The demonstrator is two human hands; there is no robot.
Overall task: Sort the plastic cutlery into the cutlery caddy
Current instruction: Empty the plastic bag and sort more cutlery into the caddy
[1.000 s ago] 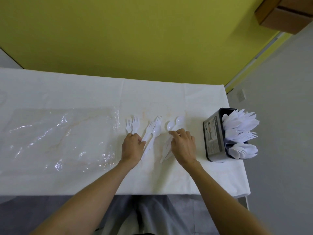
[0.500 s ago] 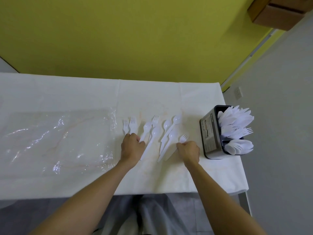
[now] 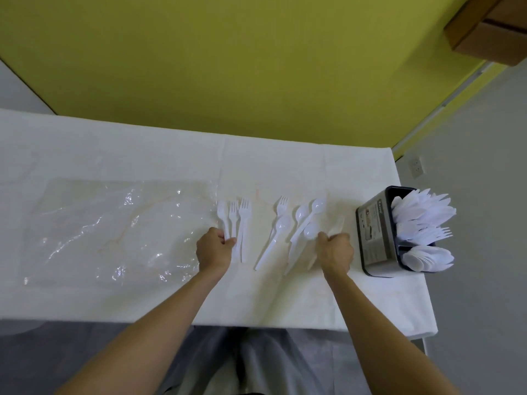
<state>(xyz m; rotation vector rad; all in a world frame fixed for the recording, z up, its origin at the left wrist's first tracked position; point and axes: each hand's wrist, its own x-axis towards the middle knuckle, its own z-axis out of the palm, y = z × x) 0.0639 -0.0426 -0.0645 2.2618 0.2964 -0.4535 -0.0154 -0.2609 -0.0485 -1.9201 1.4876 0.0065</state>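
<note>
Three white plastic forks point(image 3: 233, 213) lie side by side on the white table cloth point(image 3: 142, 149). My left hand point(image 3: 214, 252) has its fingers curled around their handles. To the right lie another fork point(image 3: 282, 203) and several white spoons point(image 3: 302, 213). My right hand point(image 3: 336, 253) grips a blurred white cutlery piece point(image 3: 338, 223) just left of the dark cutlery caddy point(image 3: 375, 238). The caddy holds knives point(image 3: 422, 205), forks point(image 3: 437, 232) and spoons point(image 3: 427, 258) in separate compartments.
A crumpled clear plastic sheet point(image 3: 114, 223) covers the table's left part. The caddy stands at the table's right edge point(image 3: 427, 309), with grey floor beyond. A yellow wall point(image 3: 256, 67) runs behind, and a cardboard box point(image 3: 490, 27) sits at the top right.
One fork has joined the two at the left, and my left hand now grips that group. My right hand has moved right with a white piece, closer to the caddy.
</note>
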